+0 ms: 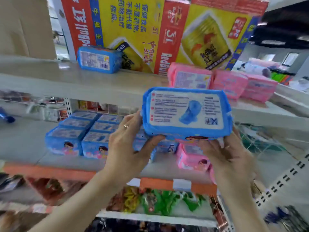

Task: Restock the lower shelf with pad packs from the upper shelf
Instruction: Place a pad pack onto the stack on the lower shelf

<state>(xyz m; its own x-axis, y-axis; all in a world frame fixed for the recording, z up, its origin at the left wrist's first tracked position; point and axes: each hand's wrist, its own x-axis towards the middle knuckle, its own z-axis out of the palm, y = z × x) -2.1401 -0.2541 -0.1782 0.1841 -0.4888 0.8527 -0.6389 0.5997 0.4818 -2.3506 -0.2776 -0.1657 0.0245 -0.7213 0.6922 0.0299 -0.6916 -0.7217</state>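
Left hand and right hand grasp a blue pad pack by its ends, in the air between the upper shelf and the lower shelf. Stocked blue packs fill rows below; one blue pack and several pink packs wait above. The wrappers look soft, glossy and pillow-shaped.

Yellow-and-red drink cartons stand beside a brown cardboard box; green snack packets lie far below.
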